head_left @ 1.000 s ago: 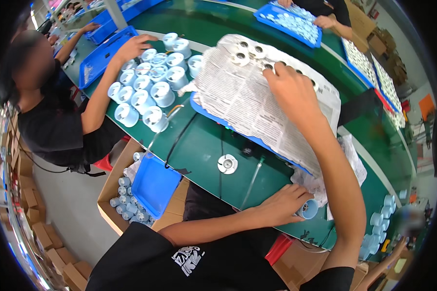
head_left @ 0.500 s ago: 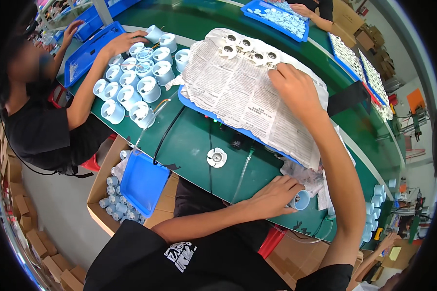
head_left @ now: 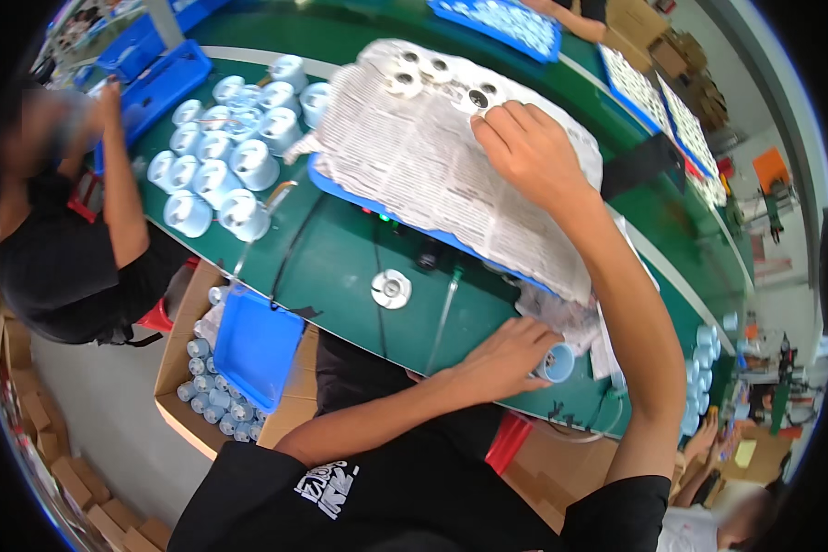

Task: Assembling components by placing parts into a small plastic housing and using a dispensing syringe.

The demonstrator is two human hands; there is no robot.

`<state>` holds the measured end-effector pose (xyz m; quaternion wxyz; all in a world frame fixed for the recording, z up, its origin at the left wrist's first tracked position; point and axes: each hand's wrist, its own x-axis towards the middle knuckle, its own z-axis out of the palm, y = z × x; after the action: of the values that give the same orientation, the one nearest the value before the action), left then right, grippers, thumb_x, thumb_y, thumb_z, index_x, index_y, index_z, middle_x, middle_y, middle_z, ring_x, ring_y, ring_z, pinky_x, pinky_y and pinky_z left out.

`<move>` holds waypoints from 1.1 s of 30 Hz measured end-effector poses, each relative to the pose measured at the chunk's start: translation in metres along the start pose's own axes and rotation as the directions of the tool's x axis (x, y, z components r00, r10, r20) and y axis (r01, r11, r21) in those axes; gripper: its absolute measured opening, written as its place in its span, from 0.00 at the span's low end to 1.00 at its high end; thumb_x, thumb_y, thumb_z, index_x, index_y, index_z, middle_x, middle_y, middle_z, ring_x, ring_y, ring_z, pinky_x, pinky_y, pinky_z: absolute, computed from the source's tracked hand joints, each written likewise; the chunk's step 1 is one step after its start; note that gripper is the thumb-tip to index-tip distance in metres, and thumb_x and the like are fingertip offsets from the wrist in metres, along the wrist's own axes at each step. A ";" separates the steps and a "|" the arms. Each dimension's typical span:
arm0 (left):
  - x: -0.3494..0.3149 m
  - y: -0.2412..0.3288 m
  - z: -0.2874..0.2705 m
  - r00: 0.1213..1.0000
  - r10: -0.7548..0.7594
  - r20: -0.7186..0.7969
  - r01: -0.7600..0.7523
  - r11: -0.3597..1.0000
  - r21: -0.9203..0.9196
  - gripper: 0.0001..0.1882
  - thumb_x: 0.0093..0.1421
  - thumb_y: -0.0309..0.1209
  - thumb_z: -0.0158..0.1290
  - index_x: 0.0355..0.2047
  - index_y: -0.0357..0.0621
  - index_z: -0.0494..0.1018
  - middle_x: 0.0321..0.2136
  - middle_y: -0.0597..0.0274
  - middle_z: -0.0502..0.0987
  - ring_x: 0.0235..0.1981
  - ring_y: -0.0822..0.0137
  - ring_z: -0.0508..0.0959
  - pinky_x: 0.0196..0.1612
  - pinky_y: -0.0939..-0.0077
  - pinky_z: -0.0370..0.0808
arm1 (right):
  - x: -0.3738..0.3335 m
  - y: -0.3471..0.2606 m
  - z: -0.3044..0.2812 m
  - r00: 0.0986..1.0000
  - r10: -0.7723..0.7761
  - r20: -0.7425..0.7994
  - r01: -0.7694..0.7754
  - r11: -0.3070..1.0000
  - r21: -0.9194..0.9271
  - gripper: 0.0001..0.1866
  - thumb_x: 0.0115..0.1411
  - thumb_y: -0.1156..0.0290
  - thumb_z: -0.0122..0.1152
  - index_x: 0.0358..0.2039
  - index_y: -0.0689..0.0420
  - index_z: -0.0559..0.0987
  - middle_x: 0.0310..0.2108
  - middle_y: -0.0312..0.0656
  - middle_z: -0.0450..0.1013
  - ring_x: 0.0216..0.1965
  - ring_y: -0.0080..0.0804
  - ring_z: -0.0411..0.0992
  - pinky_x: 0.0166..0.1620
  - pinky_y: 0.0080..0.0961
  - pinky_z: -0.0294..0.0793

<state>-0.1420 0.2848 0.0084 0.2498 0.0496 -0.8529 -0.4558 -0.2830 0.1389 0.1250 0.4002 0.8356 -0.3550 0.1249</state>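
Observation:
My left hand (head_left: pixel 508 361) is closed around a small light-blue plastic cup (head_left: pixel 558 362) near the table's front edge, its open mouth facing up; small parts inside are too blurred to name. My right hand (head_left: pixel 535 152) reaches over a newspaper-covered blue tray (head_left: pixel 451 166). Its fingertips pinch the near edge of a white round disc with a dark metal centre (head_left: pixel 477 99). Several similar discs (head_left: pixel 405 81) lie at the far side of the newspaper. Another white disc (head_left: pixel 392 289) rests alone on the green table, left of my left hand.
Several light-blue cups with white inserts (head_left: pixel 216 179) stand at the left, near a co-worker (head_left: pixel 64 221). An empty-looking blue tray (head_left: pixel 258 350) leans over a cardboard box (head_left: pixel 179 405) of cups. Stacked blue cups (head_left: pixel 699 377) stand at right. Black cables and a clear tube (head_left: pixel 446 317) cross the table.
My right hand has moved left along the newspaper onto a white disc. My left hand keeps its hold on the cup. The co-worker's hand has withdrawn from the cups; the whole view has shifted slightly.

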 end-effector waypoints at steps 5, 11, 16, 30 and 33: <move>0.006 -0.002 -0.001 0.999 0.017 -0.041 -0.014 0.998 0.065 0.29 0.48 0.33 0.62 0.49 0.37 0.67 0.44 0.52 0.69 0.48 0.52 0.68 0.51 0.61 0.64 | -0.045 -0.041 -0.079 0.994 0.023 -0.106 -0.019 0.999 0.040 0.05 0.42 0.77 0.61 0.22 0.59 0.74 0.21 0.34 0.61 0.22 0.26 0.64 0.22 0.21 0.58; 0.015 0.003 -0.002 0.998 -0.058 0.036 0.055 0.994 0.090 0.30 0.48 0.30 0.62 0.51 0.37 0.66 0.46 0.52 0.69 0.49 0.52 0.68 0.52 0.60 0.65 | -0.113 -0.134 -0.146 0.276 0.961 0.022 -0.829 0.227 0.512 0.06 0.55 0.79 0.63 0.32 0.65 0.75 0.25 0.40 0.72 0.23 0.27 0.71 0.28 0.19 0.70; 0.018 0.010 0.001 0.988 -0.122 0.098 0.115 0.990 0.081 0.32 0.46 0.29 0.64 0.52 0.40 0.66 0.47 0.53 0.69 0.51 0.52 0.68 0.54 0.61 0.65 | -0.153 -0.193 -0.185 -0.506 0.673 0.540 -0.215 -0.705 0.676 0.05 0.61 0.75 0.58 0.33 0.64 0.75 0.22 0.37 0.71 0.19 0.20 0.67 0.23 0.17 0.65; 0.018 0.009 -0.001 0.987 -0.113 0.115 0.103 0.991 0.090 0.32 0.48 0.29 0.63 0.53 0.40 0.64 0.48 0.54 0.68 0.51 0.53 0.67 0.53 0.61 0.65 | -0.149 -0.189 -0.183 -0.392 0.752 0.530 -0.600 -0.645 0.473 0.04 0.62 0.76 0.55 0.35 0.64 0.75 0.26 0.33 0.72 0.22 0.14 0.61 0.25 0.13 0.59; 0.015 0.008 -0.002 0.990 -0.084 0.115 0.071 0.991 0.111 0.32 0.48 0.29 0.63 0.53 0.41 0.64 0.48 0.54 0.68 0.51 0.53 0.67 0.53 0.61 0.64 | -0.143 -0.184 -0.177 -0.203 0.815 0.543 -0.800 -0.458 0.388 0.05 0.55 0.78 0.62 0.34 0.62 0.80 0.22 0.35 0.70 0.19 0.16 0.59 0.23 0.16 0.58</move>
<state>-0.1533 0.2827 0.0215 0.1773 0.0687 -0.8867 -0.4213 -0.2445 0.4228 0.0622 -0.1832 0.3014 -0.7841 0.5106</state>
